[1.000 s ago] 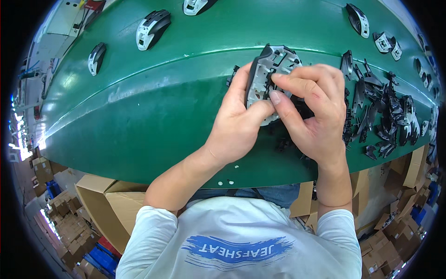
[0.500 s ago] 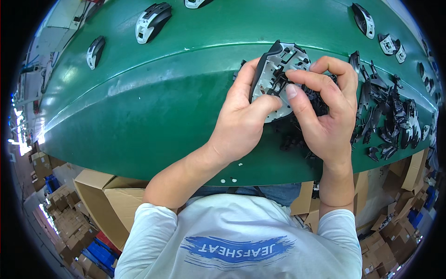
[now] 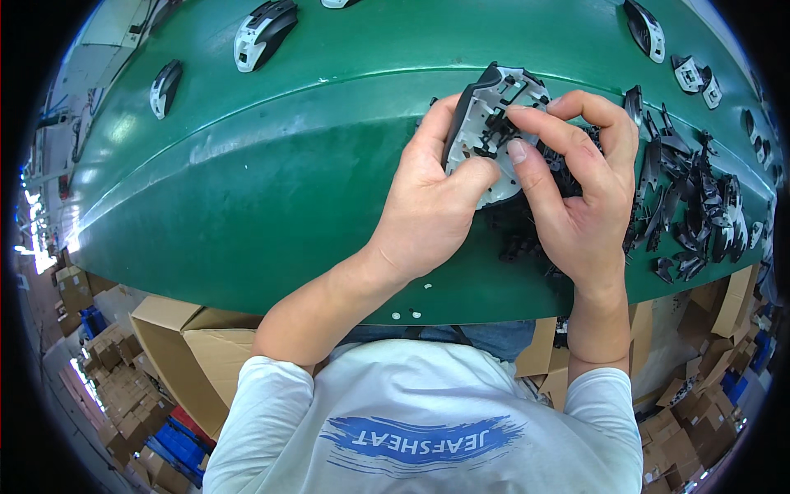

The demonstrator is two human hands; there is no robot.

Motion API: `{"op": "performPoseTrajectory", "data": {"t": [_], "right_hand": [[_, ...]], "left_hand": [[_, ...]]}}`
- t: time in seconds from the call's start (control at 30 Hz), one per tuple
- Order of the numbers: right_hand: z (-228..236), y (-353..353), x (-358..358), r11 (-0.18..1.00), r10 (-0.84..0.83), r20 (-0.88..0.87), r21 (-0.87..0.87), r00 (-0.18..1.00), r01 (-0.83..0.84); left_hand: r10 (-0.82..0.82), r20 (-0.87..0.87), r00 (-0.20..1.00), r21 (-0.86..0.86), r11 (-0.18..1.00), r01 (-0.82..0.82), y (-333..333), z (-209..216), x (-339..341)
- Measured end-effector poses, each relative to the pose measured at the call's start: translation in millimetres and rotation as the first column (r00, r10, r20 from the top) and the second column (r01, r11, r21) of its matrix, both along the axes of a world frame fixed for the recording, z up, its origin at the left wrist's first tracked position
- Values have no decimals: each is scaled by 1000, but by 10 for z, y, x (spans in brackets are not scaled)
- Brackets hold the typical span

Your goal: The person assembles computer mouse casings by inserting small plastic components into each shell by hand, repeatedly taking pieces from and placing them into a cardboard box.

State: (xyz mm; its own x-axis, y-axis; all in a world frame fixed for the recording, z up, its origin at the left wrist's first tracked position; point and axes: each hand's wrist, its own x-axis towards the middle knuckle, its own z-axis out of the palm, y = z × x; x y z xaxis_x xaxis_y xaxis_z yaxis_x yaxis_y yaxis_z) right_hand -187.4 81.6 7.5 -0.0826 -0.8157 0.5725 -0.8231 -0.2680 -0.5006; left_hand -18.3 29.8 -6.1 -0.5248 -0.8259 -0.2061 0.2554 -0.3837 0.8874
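Observation:
My left hand (image 3: 432, 202) is closed around the left side of a computer mouse shell (image 3: 471, 125), tilted with its hollow white inside facing me. The shell's outer edge is black. A small black plastic part (image 3: 496, 130) sits inside the shell, near its middle. My right hand (image 3: 580, 185) reaches in from the right, thumb and forefinger almost pinched together at that part. The fingers cover some of it, so how firmly they grip it is hard to see.
Under and beside my right hand lie loose black plastic parts (image 3: 687, 185) in a heap on the green table (image 3: 247, 222). Mouse shells (image 3: 265, 34) stand along the far side. Tiny white bits (image 3: 416, 314) lie near the front edge. Cardboard boxes (image 3: 169, 350) stand below.
The small black part sits at a different angle inside the shell. My left thumb has shifted slightly up along the shell's edge. Both hands stay at nearly the same place.

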Motion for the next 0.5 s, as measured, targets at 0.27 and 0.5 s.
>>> {"op": "performPoseTrajectory", "data": {"t": [0.27, 0.5], "right_hand": [[-58, -13, -22, 1000, -10, 86, 15, 996, 9], [-93, -46, 0, 999, -2, 4, -36, 1000, 2]], "left_hand": [[-28, 5, 1000, 31, 999, 27, -3, 46, 10], [-61, 32, 998, -49, 997, 63, 12, 7, -5]]}}
